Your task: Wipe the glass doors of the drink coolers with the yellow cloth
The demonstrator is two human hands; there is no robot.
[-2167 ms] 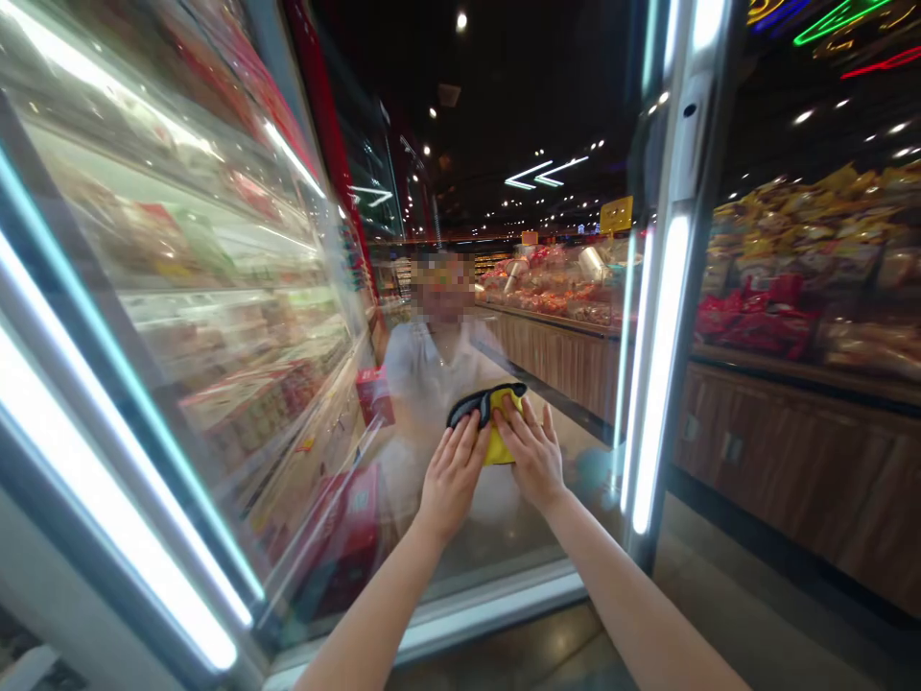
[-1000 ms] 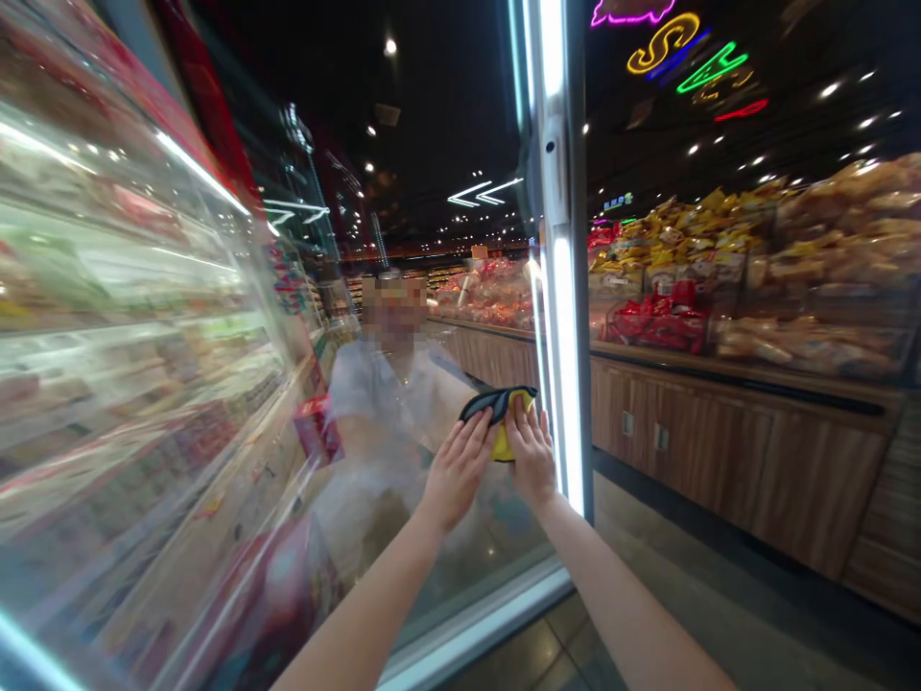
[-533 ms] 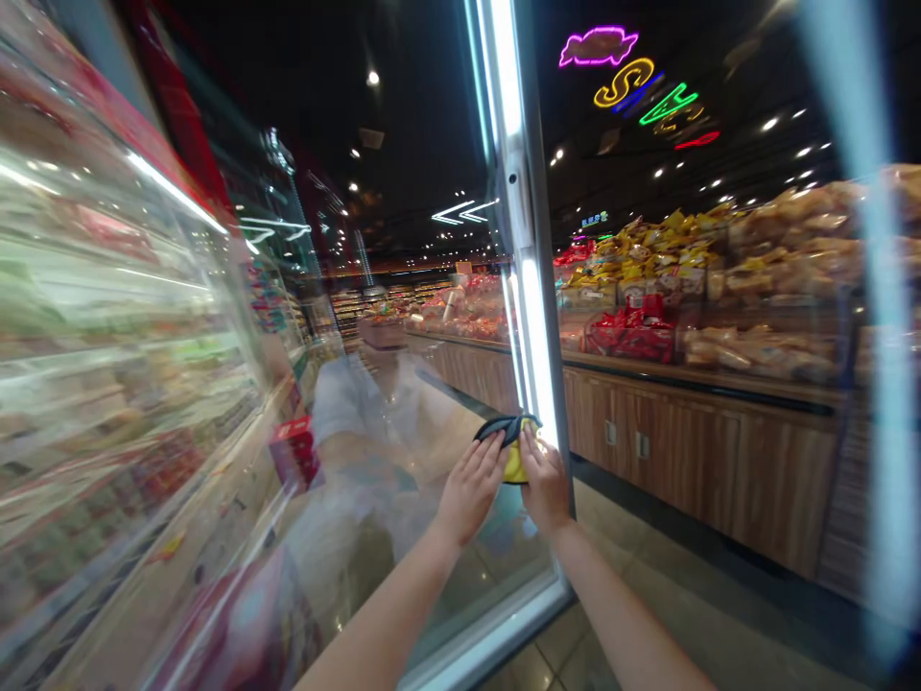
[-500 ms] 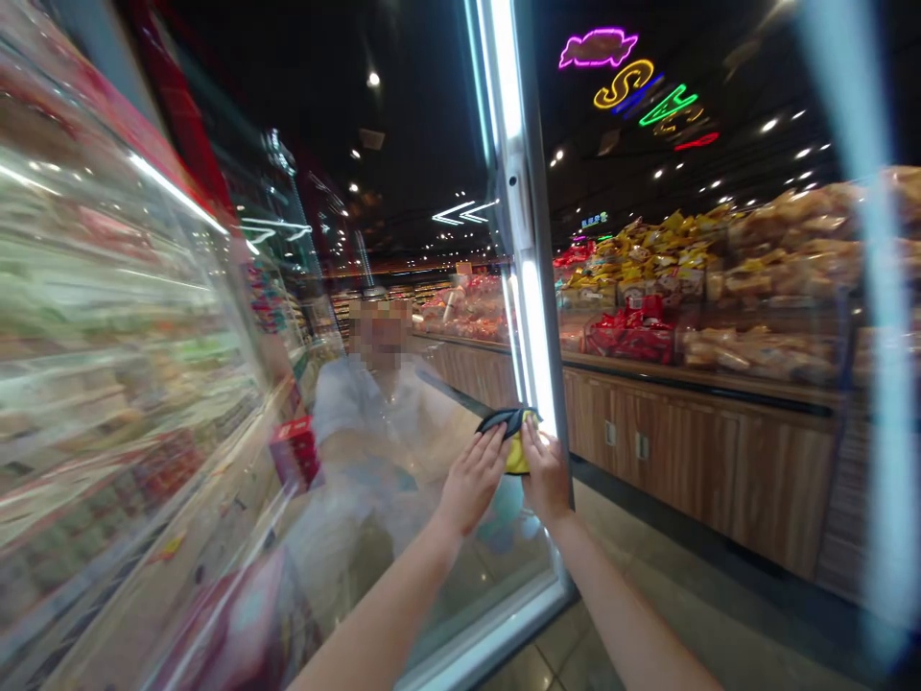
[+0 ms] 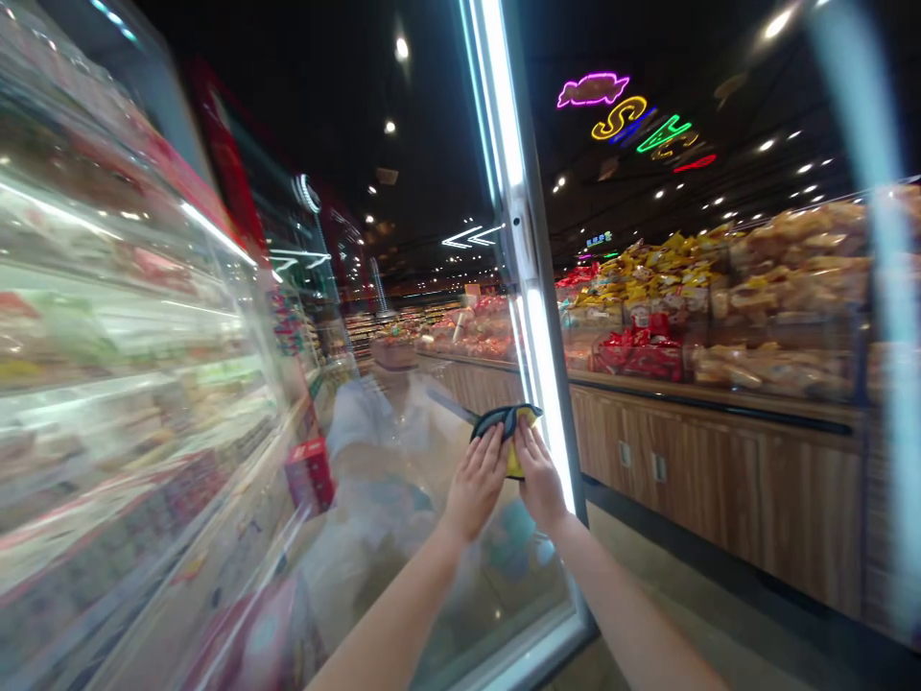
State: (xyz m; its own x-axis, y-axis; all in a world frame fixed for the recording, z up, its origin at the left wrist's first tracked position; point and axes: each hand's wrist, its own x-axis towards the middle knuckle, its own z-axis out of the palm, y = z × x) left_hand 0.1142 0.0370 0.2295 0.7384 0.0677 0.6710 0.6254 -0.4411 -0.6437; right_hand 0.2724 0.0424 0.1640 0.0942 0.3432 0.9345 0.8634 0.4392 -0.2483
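Observation:
A yellow and dark grey cleaning cloth (image 5: 515, 461) lies bunched against the glass door (image 5: 446, 614), near the door's lit right-hand edge. My left hand (image 5: 476, 485) holds the cloth's grey left part to the pane, its fingers stretched out. Beside it, my right hand (image 5: 541, 480) presses the yellow right part with fingers extended, close to the bright light strip (image 5: 547, 403). Both palms face the glass, and the cloth under them is partly hidden. A person in a pale top shows faintly in the glass, apparently as a reflection.
The metal door frame (image 5: 584, 624) runs down the right of the pane. Blurred refrigerated shelves (image 5: 129, 413) fill the left, with a red box (image 5: 311, 475) seen near them. Beyond the door stands a wooden counter (image 5: 720, 489) heaped with packaged snacks (image 5: 662, 278). Tiled floor lies below.
The view has tilted, so the door and counter sit lower in the picture. Against the door frame, both hands and the cloth have slid a little upward and left.

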